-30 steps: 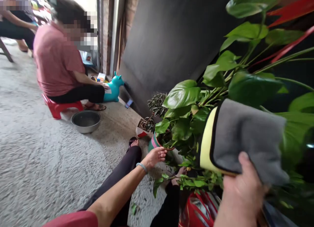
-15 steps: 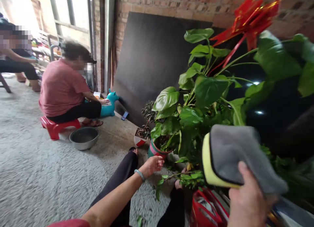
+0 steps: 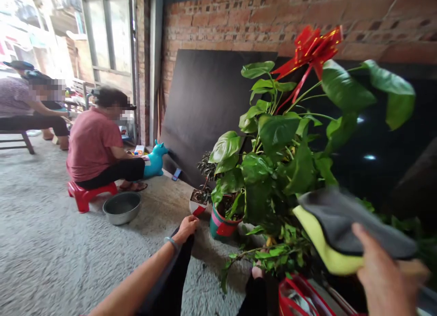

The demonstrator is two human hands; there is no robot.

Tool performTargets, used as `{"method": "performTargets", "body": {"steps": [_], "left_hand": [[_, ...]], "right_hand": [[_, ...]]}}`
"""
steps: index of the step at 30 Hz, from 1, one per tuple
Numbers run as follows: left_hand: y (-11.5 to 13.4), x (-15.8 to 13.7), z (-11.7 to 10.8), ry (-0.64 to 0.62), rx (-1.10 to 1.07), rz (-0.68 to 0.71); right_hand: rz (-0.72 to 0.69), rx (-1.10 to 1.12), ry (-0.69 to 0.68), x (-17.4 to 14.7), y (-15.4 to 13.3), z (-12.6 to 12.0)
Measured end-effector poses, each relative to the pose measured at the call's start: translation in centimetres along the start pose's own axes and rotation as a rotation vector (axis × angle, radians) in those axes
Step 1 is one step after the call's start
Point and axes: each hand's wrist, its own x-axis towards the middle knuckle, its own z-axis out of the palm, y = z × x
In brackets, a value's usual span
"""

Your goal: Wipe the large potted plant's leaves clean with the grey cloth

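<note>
Right hand (image 3: pixel 385 277) pinches soft, light grey-yellow cloth (image 3: pixel 344 229) by its near edge; left hand (image 3: pixel 187 227) rests empty on knee, w/ hands well apart

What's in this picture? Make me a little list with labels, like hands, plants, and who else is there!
Right hand: holds a grey and yellow cloth beside the big leafy plant
Left hand: rests on the person's own knee, near the green and pink pot
Plant top: red bow
Floor: metal bowl, red stool, teal toy animal
Others: a person in a pink shirt sits on the stool
</note>
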Motion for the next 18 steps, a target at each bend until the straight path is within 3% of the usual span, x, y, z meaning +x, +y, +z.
{"method": "performTargets", "body": {"steps": [2,5,7,10,12,14,16,18], "left_hand": [[-1.3,0.3,-0.8,0.06,0.37,0.156],[-3.5,0.1,-1.4,-0.013,0.729,0.345],[-4.8,-0.2,-1.5,-0.076,0.821,0.41],[-5.5,-0.6,-1.6,-0.093,0.871,0.419],[-5.4,-0.7,-1.6,-0.086,0.875,0.409],[-5.1,-0.6,-1.3,-0.082,0.867,0.397],[-4.8,-0.5,-0.9,-0.078,0.854,0.392],[-4.5,-0.5,-0.4,-0.066,0.83,0.395]], "right_hand": [[-0.16,0.047,0.081,2.2,-2.9,1.1],[-0.455,-0.074,-0.132,4.8,-4.1,4.6],[-0.446,-0.254,-0.326,5.1,-2.2,6.9],[-0.338,-0.378,-0.604,3.0,3.5,8.3],[-0.32,-0.394,-0.768,0.2,7.1,7.5],[-0.322,-0.362,-0.897,-2.6,8.9,5.7],[-0.335,-0.29,-1.053,-5.0,7.8,3.4],[-0.343,-0.176,-1.188,-6.6,4.2,1.6]]}}
